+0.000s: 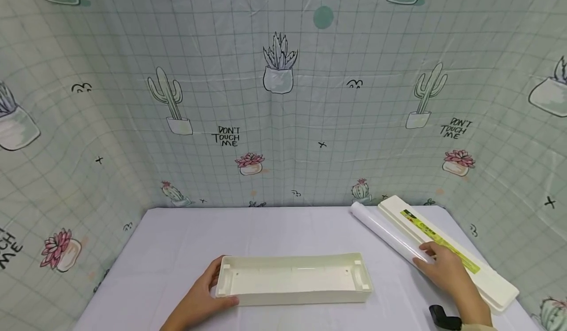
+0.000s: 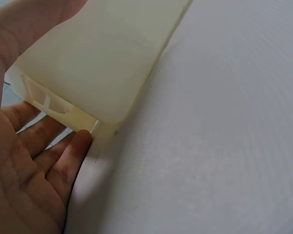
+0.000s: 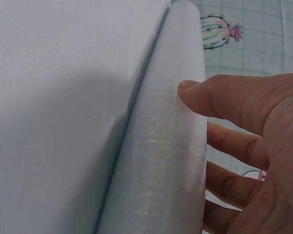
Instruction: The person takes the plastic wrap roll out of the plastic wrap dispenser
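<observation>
A long cream plastic box (image 1: 297,299), without a cover on it, lies in front of me, its hollow inside facing up. My left hand (image 1: 201,291) grips its left end, thumb on the front wall and fingers at the end wall. In the left wrist view, the fingers (image 2: 53,141) touch the end of the box (image 2: 102,63) beside a cut-out. At the right, a roll of cling film (image 1: 385,230) lies slanting on the table. My right hand (image 1: 445,269) holds its near end. The right wrist view has the thumb on the roll (image 3: 161,146) and the fingers along its other side, partly hidden.
Right beside the roll lies a long white plastic lid (image 1: 491,281) with a yellow-green label (image 1: 438,240). A white cloth covers the table (image 1: 199,237). Cactus-printed curtains (image 1: 283,119) stand behind and at both sides.
</observation>
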Motion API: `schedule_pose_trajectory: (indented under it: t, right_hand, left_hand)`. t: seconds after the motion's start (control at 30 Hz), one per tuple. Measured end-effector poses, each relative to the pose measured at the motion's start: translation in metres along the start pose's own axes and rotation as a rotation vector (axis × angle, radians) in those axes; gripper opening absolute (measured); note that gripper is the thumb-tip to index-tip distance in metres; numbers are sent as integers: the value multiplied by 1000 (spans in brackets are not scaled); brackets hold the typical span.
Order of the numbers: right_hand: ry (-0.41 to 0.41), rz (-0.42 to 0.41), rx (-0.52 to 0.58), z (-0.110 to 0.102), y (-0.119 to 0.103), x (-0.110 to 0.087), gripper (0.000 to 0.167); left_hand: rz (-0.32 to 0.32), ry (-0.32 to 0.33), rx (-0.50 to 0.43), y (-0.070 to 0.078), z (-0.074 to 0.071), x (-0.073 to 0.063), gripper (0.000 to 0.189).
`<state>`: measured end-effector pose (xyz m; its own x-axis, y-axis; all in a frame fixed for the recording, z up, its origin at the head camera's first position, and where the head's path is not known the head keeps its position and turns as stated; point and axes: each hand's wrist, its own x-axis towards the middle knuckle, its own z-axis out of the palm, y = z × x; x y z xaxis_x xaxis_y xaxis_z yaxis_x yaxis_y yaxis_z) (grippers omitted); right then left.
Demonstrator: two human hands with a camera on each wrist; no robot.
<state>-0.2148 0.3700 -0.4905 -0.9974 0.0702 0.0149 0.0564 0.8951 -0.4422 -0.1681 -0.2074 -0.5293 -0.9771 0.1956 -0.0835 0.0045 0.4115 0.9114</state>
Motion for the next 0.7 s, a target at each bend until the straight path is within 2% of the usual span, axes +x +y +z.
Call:
schedule_pose_trajectory:
  t: [0.27,0.53,0.7]
  right_hand:
    - [14,-12,-15,0,6,-2,49]
    - [107,-92,8,1,7,-6,38]
    - [102,-72,-8,0,3,-3,38]
  left_hand:
    - [-25,18,-2,1,3,-2,104]
    - [-9,13,12,2,1,1,102]
    - [4,18,42,3,1,3,102]
